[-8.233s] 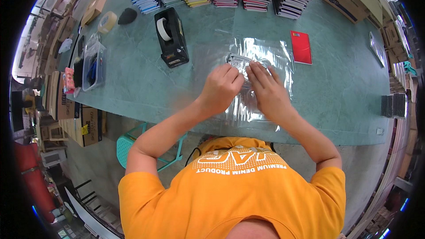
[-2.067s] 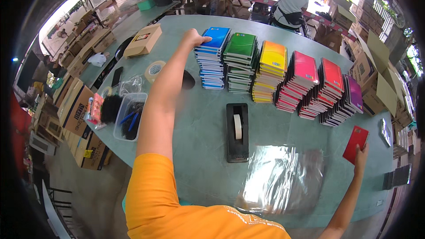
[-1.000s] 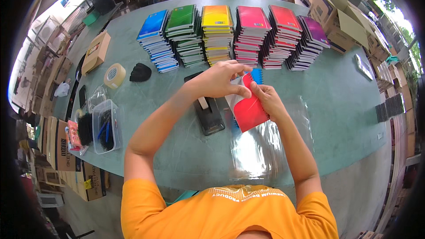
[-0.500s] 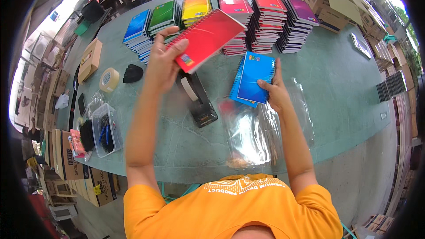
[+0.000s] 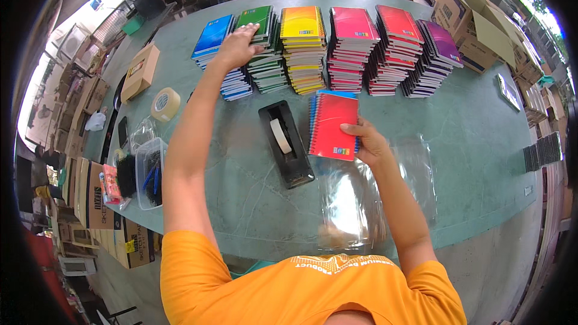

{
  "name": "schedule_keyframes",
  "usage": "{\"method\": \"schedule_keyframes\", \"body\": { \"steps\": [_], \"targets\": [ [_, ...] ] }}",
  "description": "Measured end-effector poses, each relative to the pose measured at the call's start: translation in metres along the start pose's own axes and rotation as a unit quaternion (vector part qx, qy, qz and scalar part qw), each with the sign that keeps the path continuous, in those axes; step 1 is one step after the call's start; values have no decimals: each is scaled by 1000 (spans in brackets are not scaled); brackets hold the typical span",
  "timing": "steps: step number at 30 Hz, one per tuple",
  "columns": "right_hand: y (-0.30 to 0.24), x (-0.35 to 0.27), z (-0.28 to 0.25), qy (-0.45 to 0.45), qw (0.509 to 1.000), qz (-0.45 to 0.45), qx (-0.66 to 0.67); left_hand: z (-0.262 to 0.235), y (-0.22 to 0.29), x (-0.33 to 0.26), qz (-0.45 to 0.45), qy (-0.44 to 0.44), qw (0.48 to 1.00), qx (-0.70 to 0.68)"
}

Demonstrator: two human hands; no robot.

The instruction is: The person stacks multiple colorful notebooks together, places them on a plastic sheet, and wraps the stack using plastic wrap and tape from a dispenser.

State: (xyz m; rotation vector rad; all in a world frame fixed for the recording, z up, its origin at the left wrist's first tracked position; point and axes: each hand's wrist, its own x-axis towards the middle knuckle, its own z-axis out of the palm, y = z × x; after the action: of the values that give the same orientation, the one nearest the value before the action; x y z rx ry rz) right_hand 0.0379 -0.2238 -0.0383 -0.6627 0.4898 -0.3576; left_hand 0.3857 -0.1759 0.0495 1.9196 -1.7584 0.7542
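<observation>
My right hand grips a small pile of spiral notebooks, with a red notebook on top and blue notebooks showing beneath it. My left hand reaches to the back of the table, fingers stretched out over the top of the green notebook stack. Left of it stands a blue notebook stack; to the right are a yellow stack, a pink stack, a red stack and a purple stack. Clear plastic sleeves lie below my right hand.
A black tape dispenser stands mid-table. On the left are a tape roll, a cardboard piece and a clear plastic tub with blue pens. Open cartons stand at the far right, and a dark stacked item lies near the right edge.
The red notebook has gone from my left hand onto the blue ones in my right. My left hand has moved away to the green stack. The view has shifted slightly.
</observation>
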Motion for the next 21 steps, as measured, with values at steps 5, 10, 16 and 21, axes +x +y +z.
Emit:
{"method": "schedule_keyframes", "body": {
  "steps": [5,10,16,21],
  "targets": [
    [-3,13,-3,10,1000,-12,-5,-20,23,4,-28,-8,999,-20],
    [-29,13,3,-57,982,43,172,-51,157,-35,175,-35,976,-127],
    [-23,16,-10,-10,999,-15,-29,9,102,28,82,72,994,9],
    [-34,5,-30,-6,999,-12,32,8,98,23,57,-37,997,-35]
  ]
}}
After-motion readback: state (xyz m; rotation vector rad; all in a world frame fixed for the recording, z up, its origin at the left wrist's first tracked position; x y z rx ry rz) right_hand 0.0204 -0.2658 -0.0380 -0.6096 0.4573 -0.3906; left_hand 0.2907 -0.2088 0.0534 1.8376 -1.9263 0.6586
